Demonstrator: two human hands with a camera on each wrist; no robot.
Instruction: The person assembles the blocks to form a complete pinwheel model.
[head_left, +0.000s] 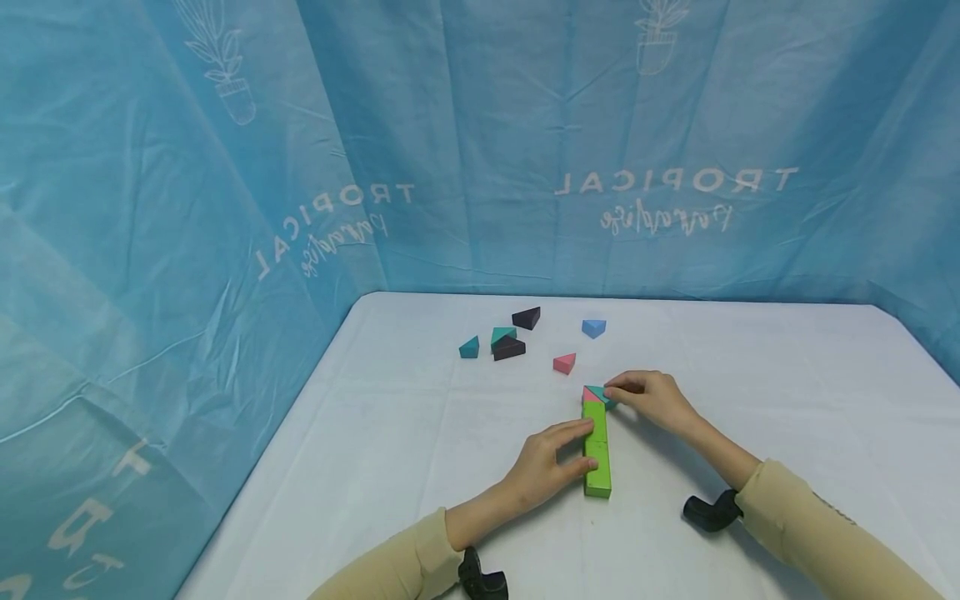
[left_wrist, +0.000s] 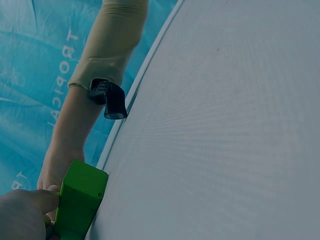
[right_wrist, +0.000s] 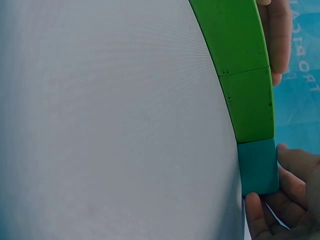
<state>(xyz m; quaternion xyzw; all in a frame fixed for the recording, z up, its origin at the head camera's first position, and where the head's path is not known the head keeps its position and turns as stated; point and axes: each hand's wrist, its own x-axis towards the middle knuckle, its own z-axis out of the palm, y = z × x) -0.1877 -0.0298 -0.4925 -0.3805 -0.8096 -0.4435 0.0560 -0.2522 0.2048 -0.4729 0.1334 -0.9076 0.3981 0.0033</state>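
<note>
Two green blocks (head_left: 597, 467) lie end to end in a row on the white table. At the row's far end, a pink triangular block (head_left: 589, 395) fits against a teal triangular block (head_left: 596, 390). My right hand (head_left: 654, 400) pinches the teal block between thumb and fingertips; in the right wrist view its teal face (right_wrist: 258, 167) lines up with the green blocks. From the left side my left hand (head_left: 546, 462) touches the green row, thumb by the near block and extended fingers by the far one. The left wrist view has the thumb against a green block (left_wrist: 82, 195).
Beyond the row lie a loose pink block (head_left: 565, 362), a blue block (head_left: 594, 327), a dark block (head_left: 527, 317), and another dark block (head_left: 509, 348) leaning on a teal one (head_left: 503, 333). A separate teal block (head_left: 469, 347) sits left of them. Blue curtains (head_left: 487, 150) hang behind.
</note>
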